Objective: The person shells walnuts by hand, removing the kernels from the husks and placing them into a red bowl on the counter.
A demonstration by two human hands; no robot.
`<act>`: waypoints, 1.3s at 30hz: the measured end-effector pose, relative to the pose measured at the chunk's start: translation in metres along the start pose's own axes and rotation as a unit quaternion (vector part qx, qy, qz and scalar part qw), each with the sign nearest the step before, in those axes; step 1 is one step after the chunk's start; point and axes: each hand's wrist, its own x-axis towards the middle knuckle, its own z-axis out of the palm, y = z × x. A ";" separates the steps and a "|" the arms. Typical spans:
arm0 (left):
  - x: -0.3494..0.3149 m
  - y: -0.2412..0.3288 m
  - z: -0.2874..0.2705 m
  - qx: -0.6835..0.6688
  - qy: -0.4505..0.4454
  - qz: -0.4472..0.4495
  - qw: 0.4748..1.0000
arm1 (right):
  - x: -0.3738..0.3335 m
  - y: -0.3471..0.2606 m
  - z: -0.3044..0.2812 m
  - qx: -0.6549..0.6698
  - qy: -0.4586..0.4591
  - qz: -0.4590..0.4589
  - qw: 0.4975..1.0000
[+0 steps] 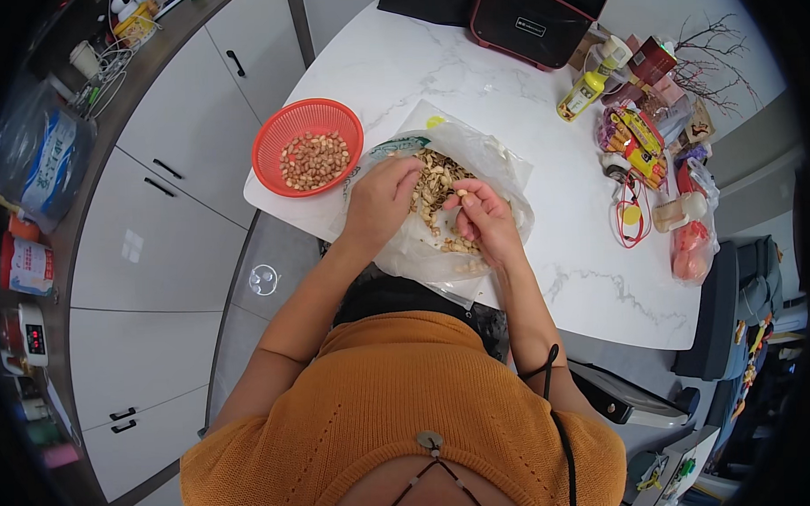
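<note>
A white translucent plastic bag [387, 254] lies spread at the near edge of the table, with peanut shells and pieces [434, 185] inside it. Over its left part, my left hand [384, 203] is closed, its fingers curled; whatever they hold is hidden. My right hand [491, 221], over the right side of the bag, pinches a small pale peanut [462, 193] between thumb and fingertips. To the left of the bag stands a red plastic basket [265, 137] with reddish-brown shelled peanuts [315, 161] in it.
The white marble-patterned table [584, 273] bears a black appliance with red trim [531, 25] at the back. Along its right side are a yellow bottle [585, 93], snack packets [635, 142], a red cord [631, 218] and a jar [678, 211]. White cabinets [177, 109] line the left.
</note>
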 end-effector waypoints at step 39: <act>-0.004 0.004 0.004 0.016 -0.016 0.006 1.000 | 0.000 0.008 0.000 -0.041 0.015 -0.008 0.999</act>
